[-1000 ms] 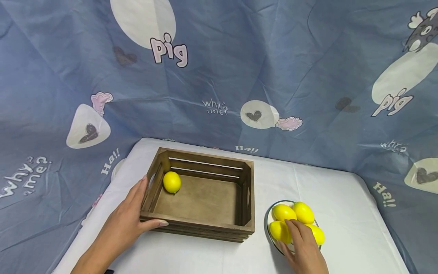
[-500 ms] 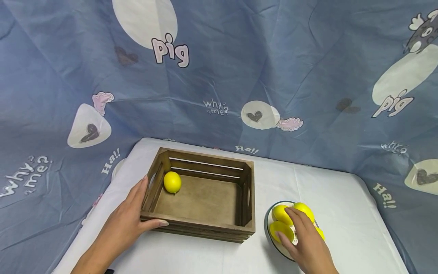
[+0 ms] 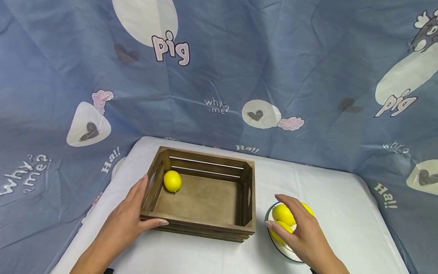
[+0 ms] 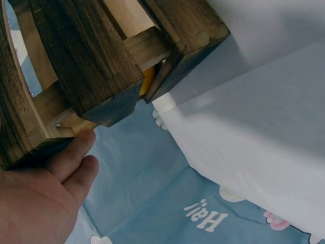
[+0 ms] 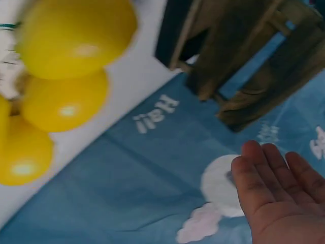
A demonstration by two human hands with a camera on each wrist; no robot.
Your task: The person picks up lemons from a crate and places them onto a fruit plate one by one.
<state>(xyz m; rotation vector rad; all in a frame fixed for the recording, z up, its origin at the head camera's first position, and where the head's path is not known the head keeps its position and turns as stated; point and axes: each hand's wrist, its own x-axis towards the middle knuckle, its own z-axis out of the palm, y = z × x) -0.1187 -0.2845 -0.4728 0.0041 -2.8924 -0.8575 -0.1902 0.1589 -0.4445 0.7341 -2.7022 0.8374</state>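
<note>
My left hand rests against the front left corner of a brown wooden crate, straight fingers along its side and thumb across the front. Inside the crate lies one lemon, near the left wall. To the right, several lemons sit on a white plate with a dark green rim. Over this plate is my right hand, thumb and fingers spread apart with nothing between them; it hides part of the plate and its fruit. In the right wrist view the right fingers are straight.
White cloth covers the table. Behind it and at both sides hangs a blue printed curtain. The crate stands left of the plate, with a narrow strip of cloth between them.
My right hand has risen off the lemons, its thumb and fingers spreading wider and shifting slightly left and up. The left hand and the crate stay put.
</note>
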